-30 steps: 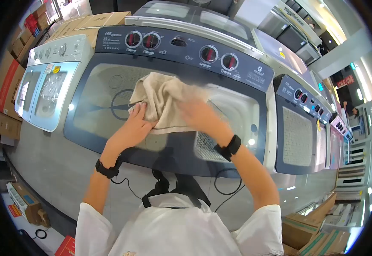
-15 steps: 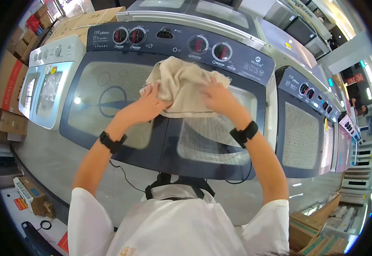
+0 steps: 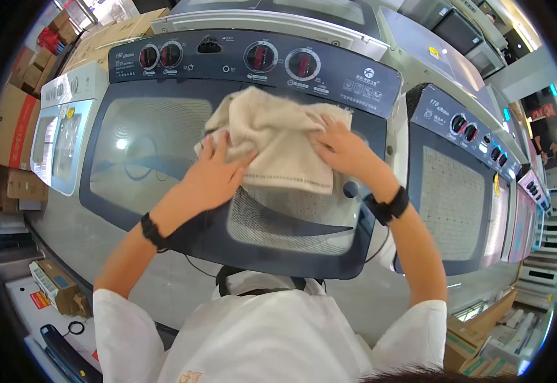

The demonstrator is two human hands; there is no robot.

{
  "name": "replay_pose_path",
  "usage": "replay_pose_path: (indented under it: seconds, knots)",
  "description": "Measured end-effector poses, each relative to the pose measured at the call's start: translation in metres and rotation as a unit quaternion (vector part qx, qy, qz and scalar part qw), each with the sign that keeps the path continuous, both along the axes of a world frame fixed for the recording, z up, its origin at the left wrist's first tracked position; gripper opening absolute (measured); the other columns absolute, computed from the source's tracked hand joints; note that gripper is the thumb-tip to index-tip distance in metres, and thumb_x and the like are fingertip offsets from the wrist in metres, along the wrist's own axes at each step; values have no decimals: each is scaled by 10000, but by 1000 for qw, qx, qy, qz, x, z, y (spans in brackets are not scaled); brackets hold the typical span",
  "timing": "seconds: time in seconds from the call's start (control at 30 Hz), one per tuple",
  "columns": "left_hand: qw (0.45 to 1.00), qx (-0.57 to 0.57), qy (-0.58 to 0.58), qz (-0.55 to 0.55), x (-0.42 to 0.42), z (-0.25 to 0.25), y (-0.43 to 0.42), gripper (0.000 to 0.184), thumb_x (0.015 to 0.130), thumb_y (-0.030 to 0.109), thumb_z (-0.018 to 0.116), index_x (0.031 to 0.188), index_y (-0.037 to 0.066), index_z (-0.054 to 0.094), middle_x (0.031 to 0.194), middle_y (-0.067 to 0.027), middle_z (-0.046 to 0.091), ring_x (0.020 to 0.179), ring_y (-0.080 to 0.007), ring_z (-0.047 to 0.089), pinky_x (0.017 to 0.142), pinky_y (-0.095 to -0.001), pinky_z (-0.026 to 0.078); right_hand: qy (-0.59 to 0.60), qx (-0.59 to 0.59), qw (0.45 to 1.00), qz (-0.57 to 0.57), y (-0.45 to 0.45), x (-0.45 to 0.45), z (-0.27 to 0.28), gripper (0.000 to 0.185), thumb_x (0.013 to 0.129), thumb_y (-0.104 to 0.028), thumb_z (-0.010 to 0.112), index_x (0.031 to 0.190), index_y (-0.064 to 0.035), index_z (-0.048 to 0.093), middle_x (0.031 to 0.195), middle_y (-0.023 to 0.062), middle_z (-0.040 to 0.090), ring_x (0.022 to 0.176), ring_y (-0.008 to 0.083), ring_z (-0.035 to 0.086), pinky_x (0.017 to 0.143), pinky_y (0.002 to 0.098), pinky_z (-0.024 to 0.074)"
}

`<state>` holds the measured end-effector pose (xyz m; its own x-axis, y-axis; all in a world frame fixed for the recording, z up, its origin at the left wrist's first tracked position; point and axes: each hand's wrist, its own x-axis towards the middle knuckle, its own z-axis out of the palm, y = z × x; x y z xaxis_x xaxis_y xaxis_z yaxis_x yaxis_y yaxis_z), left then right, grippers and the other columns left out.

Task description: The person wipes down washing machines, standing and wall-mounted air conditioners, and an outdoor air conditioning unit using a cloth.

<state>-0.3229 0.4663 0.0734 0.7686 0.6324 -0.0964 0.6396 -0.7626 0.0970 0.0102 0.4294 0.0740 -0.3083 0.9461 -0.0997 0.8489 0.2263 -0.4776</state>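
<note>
In the middle of the frame, the left hand (image 3: pixel 213 173) and the right hand (image 3: pixel 348 150) press with spread fingers on the cloth (image 3: pixel 278 140); its loose edge could catch the knobs (image 3: pixel 260 57).

Two hands (image 3: pixel 216 175) (image 3: pixel 347 150); one cloth (image 3: pixel 277 137); two wristbands (image 3: pixel 153 232) (image 3: pixel 390 205); four knobs (image 3: pixel 149 57) (image 3: pixel 171 55) (image 3: pixel 260 57) (image 3: pixel 302 64) on nearest washer (image 3: pixel 208 230).

The cloth (image 3: pixel 285 150) is plain beige with a dark stitched line along its lower edge. The large washing machine (image 3: pixel 218 242) is dark navy, its knobs (image 3: pixel 260 57) black with red centres and pale rings. The small washing machine (image 3: pixel 67 137) is white and light blue. The shirt (image 3: pixel 278 338) is white, the wristbands (image 3: pixel 390 204) black. A brown box (image 3: pixel 11 131) bears a red stripe.
</note>
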Motion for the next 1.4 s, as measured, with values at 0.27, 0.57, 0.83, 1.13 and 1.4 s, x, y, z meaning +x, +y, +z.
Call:
replay_pose_path:
  seconds: [0.27, 0.57, 0.83, 1.13, 1.4]
  knots:
    - [996, -35, -25, 74, 9, 13, -64, 497, 1008, 274, 526, 1500, 213, 507, 1536, -347, 347, 1360, -593, 394, 1045, -539, 489, 22, 45, 995, 84, -108, -15, 8, 385, 942, -223, 617, 1298, -82, 654, 1516, 208, 468, 1461, 436, 355, 1192, 555, 306]
    - [997, 13, 48, 65, 27, 11, -61, 517, 978, 280, 579, 1468, 122, 534, 1492, -339, 420, 1326, -550, 461, 973, -500, 545, -14, 48, 998, -46, -91, 50, 2, 378, 912, -223, 608, 1256, -74, 660, 1549, 178, 452, 1473, 466, 317, 1175, 618, 284]
    - [993, 21, 16, 116, -15, 1, -109, 458, 947, 281, 608, 1339, 44, 613, 1476, -266, 485, 1278, -524, 516, 978, -482, 545, -23, 46, 984, 168, -117, -44, 22, 552, 821, -218, 719, 1336, -55, 607, 1480, 206, 495, 1375, 460, 422, 1147, 578, 310]
    - [969, -23, -80, 231, -69, 8, -76, 403, 974, 135, 487, 1344, 28, 606, 1537, -168, 470, 1391, -420, 457, 1139, -488, 405, 26, 84, 960, 267, -3, -111, 5, 441, 884, -296, 673, 1245, -44, 644, 1413, 178, 563, 1279, 405, 500, 1165, 566, 295]
    - [921, 4, -176, 347, -122, -14, -125, 424, 984, 98, 430, 1364, -18, 579, 1514, -223, 472, 1439, -444, 383, 1188, -534, 307, 44, 131, 928, 345, -8, -216, -21, 442, 1001, -359, 503, 1266, -59, 689, 1320, 119, 662, 1242, 349, 552, 1145, 537, 345]
